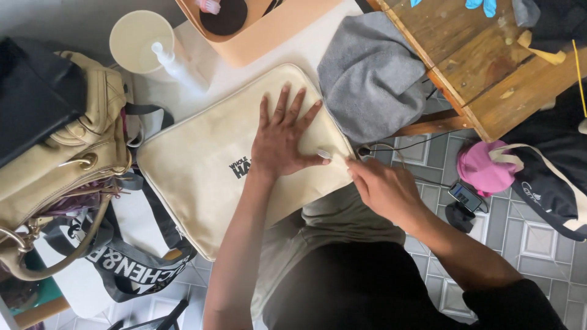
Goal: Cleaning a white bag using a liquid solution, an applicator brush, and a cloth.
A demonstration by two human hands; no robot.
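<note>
Lying flat across the white worktop (pixel 257 73) and the person's lap, a cream zippered case (pixel 208 165) takes up the middle, with a grey cloth (pixel 373 73) just beside its far corner. The left hand (pixel 282 137) presses down on it with fingers spread wide, apparently to keep the fabric steady. The right hand (pixel 382 186) is pinched narrow at the case's right edge, seemingly on the zip pull (pixel 325 154).
</note>
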